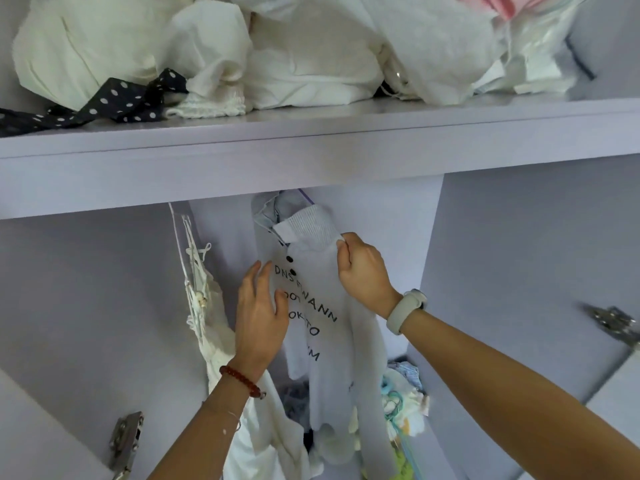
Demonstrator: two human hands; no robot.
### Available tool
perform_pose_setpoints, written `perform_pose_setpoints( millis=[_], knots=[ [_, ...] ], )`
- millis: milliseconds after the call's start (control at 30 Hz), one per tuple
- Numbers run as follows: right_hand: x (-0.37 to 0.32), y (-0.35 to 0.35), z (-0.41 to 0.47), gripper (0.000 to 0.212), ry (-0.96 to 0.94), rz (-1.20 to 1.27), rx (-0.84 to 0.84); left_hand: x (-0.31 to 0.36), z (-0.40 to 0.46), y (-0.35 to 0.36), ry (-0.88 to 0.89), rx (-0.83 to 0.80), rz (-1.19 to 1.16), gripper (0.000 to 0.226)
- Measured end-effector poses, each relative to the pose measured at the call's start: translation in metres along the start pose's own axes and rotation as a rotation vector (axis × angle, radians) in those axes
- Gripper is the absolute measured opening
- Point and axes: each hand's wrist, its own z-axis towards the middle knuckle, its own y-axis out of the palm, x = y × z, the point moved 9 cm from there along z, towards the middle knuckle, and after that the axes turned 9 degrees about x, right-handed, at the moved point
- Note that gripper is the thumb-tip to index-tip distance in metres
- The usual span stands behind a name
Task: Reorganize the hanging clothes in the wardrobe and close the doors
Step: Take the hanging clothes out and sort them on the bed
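On the shelf lies a heap of crumpled white cloth, with a dark strip of polka-dot fabric trailing along the shelf's left front edge and a clear plastic bag holding something pink at the shelf's right end. Below the shelf to the left a metal hinge sits on a panel, another hinge sits below the shelf to the right, and a jumble of small pale blue and green items lies low beneath the shelf, right of centre.
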Motion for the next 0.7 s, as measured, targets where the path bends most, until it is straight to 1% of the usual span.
perform_pose_setpoints(
  millis=[133, 300, 433, 500, 600, 633, 700],
  knots=[
    [0.006, -0.011, -0.009, 0.023, 0.003, 0.039, 0.054, -0.003, 0.005, 0.001, -0.035, -0.004, -0.025, 0.045],
    [0.03, -0.021, -0.064, 0.023, -0.039, -0.027, -0.019, -0.001, -0.002, 0.004, -0.021, -0.016, -0.042, 0.048],
    [0.052, -0.05, -0.107, 0.029, -0.06, -0.136, -0.071, -0.003, -0.005, 0.019, 0.021, -0.053, -0.065, 0.056],
    [0.058, -0.072, -0.127, 0.03, -0.071, -0.176, -0.09, -0.01, -0.013, 0.042, 0.004, -0.161, -0.078, 0.059],
    [0.077, -0.107, -0.162, 0.032, -0.009, -0.22, -0.121, -0.013, -0.055, 0.107, 0.103, -0.505, 0.098, 0.052],
    [0.085, -0.12, -0.176, 0.033, 0.027, -0.251, -0.128, -0.009, -0.074, 0.128, 0.123, -0.605, 0.098, 0.051],
    [0.105, -0.151, -0.21, 0.034, 0.111, -0.33, -0.136, 0.006, -0.104, 0.155, 0.15, -0.695, 0.021, 0.045]
  ],
)
